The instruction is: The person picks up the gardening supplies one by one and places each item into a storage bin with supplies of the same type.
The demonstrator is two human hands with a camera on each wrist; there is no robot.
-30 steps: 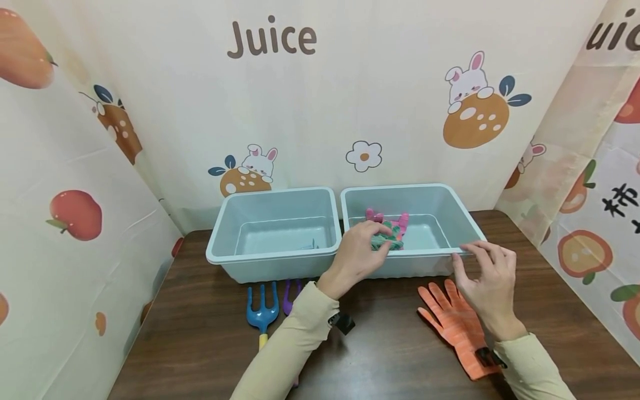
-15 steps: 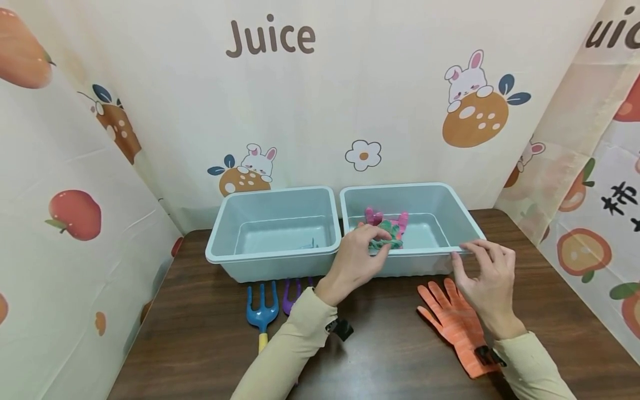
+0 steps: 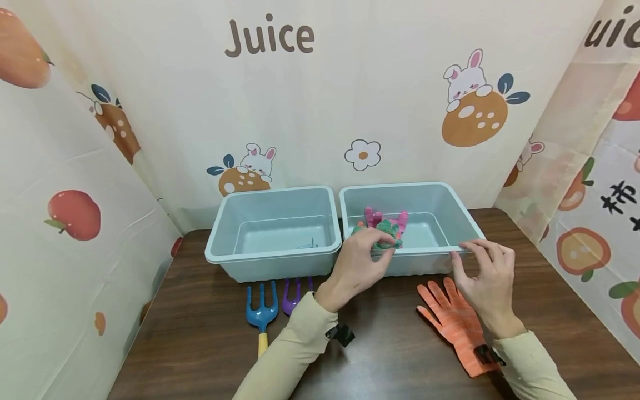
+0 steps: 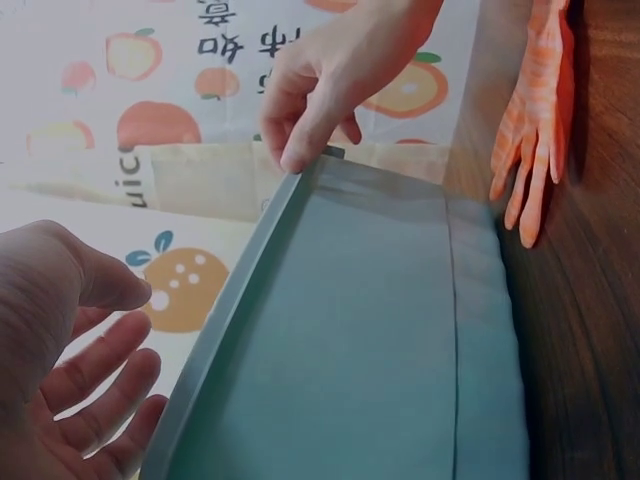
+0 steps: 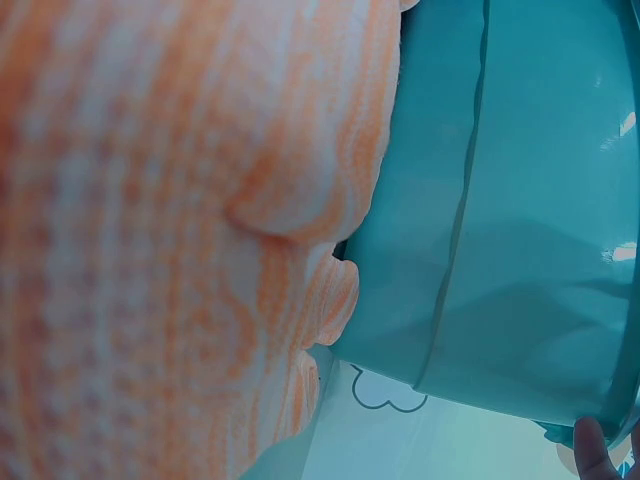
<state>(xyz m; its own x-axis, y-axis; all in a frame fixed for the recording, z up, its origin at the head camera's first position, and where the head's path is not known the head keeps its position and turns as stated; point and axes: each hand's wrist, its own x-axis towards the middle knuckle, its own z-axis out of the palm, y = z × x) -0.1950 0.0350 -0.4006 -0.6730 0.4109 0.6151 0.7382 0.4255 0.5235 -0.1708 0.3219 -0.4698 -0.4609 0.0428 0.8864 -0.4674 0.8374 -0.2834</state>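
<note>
My left hand (image 3: 361,264) reaches over the front rim of the right-hand pale blue plastic bin (image 3: 435,191). In the left wrist view its fingers (image 4: 110,385) are spread, with nothing between them. A crumpled green glove (image 3: 387,229) lies in the bin just past the fingertips, on top of a pink glove (image 3: 403,219); the hand hides part of both. My right hand (image 3: 487,283) pinches the bin's front right corner, thumb outside and fingers over the rim. Beneath that hand an orange glove (image 3: 452,322) lies flat on the table; its striped knit (image 5: 200,200) fills much of the right wrist view.
A second pale blue bin (image 3: 270,258) stands close at the left, with a small blue piece (image 3: 311,244) inside. In front of it lie a blue hand fork (image 3: 262,316) with a yellow handle and a purple fork (image 3: 290,303), partly under the left sleeve. Printed curtains surround the table.
The green glove has come free of my left fingers and lies looser in the bin. The left hand has barely shifted; the right hand stays at the rim.
</note>
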